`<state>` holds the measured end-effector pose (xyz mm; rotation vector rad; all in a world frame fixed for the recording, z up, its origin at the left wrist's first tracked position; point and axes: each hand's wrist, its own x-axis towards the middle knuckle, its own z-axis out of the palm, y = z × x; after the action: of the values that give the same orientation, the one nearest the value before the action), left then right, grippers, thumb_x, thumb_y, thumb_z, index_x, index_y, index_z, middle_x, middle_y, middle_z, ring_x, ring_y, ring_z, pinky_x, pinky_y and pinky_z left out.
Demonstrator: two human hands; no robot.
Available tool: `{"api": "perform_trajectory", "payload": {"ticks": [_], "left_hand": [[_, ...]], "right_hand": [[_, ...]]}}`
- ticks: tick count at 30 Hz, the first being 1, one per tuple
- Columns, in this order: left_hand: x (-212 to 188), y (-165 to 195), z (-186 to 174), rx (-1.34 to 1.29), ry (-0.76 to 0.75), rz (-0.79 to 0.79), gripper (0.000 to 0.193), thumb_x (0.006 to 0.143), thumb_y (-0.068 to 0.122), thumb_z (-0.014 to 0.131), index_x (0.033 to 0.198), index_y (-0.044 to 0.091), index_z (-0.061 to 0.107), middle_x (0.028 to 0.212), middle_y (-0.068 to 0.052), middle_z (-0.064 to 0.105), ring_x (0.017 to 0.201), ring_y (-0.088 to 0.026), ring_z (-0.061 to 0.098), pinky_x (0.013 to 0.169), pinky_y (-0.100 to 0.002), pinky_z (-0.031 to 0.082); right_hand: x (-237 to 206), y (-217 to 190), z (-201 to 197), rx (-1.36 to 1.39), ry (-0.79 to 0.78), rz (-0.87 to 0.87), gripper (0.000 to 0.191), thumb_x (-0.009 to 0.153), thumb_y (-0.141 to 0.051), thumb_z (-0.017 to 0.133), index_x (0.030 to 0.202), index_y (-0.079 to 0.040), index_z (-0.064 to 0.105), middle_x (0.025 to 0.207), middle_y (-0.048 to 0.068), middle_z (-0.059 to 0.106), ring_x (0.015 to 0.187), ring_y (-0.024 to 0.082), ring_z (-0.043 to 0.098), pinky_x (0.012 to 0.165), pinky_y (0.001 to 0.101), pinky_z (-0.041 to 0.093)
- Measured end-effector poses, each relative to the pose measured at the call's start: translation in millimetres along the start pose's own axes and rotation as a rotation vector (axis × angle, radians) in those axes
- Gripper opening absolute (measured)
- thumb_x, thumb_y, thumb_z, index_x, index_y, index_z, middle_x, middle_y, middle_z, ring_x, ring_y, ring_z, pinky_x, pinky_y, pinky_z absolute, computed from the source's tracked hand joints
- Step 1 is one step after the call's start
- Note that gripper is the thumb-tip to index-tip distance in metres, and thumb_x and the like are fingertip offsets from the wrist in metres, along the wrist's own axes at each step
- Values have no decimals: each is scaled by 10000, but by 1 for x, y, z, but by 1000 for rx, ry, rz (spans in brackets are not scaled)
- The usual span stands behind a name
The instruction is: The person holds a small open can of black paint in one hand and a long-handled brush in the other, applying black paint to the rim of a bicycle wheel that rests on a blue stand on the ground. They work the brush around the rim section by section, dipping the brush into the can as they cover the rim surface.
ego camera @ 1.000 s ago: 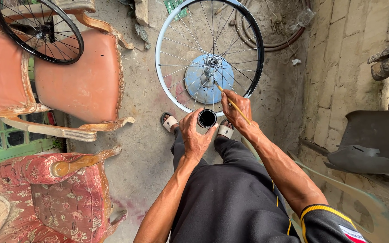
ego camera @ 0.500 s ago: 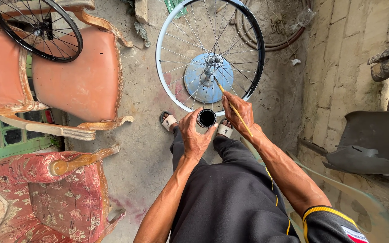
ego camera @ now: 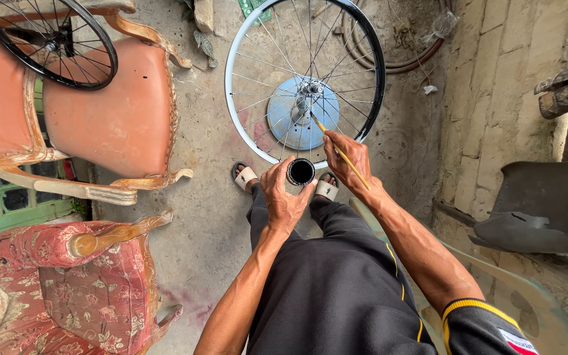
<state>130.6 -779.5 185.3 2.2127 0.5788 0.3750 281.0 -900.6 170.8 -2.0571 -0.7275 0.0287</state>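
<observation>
- Head view: the left hand (ego camera: 283, 197) is wrapped around a small black can (ego camera: 301, 171), its open mouth facing up.
- Just beside it, the right hand (ego camera: 348, 156) pinches a thin yellow-handled brush (ego camera: 336, 148), whose tip reaches up to the hub of the white-rimmed bicycle wheel (ego camera: 235, 98) ahead of both hands.
- A blue disc (ego camera: 284, 128) lies under that hub.
- An orange armchair (ego camera: 123, 112) stands well left of the left hand.

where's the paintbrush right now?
Head view, upper centre: the paintbrush is in the right hand, its tip up at the hub of the white-rimmed bicycle wheel, just right of the small black can in the left hand.
</observation>
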Motion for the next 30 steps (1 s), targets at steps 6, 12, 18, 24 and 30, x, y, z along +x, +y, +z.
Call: {"api": "perform_trajectory", "payload": {"ticks": [6,12,18,24,30], "left_hand": [[1,-1,0,2,1,1,700,798,303,887,1387,99,569,1293,-104,603,1272,-271,507,1119,-487,356],[0,-4,1,17,2,-8,697,789,316,890,1378,115,577,1296,-93,609,1272,-273,516,1123,-484,358],[-2,-7,2,11,-1,-35,700,782,304,889,1380,113,580,1301,-102,605,1280,-290,503,1119,-488,364],[-2,-11,4,13,6,-23,705,787,312,889,1386,110,576,1305,-104,607,1274,-287,509,1118,-495,360],[-3,-13,3,5,5,-39,678,791,301,889,1368,108,592,1301,-106,611,1283,-292,505,1118,-494,360]], "right_hand": [[2,5,-2,2,-84,46,131,987,-84,686,1050,12,748,800,163,745,596,228,711,516,344,556],[-3,10,-7,-7,-93,26,146,975,-81,694,1067,13,757,822,167,751,611,234,714,532,351,563],[-12,12,-14,-29,-142,-8,145,975,-79,693,1070,10,757,853,161,759,642,231,724,551,340,576],[-10,16,-20,-48,-201,-1,156,945,-69,704,1070,3,763,824,151,754,613,241,710,536,350,564],[-17,15,-28,-35,-175,-10,178,948,-89,705,1092,-1,760,866,159,755,667,249,716,573,355,572]]}}
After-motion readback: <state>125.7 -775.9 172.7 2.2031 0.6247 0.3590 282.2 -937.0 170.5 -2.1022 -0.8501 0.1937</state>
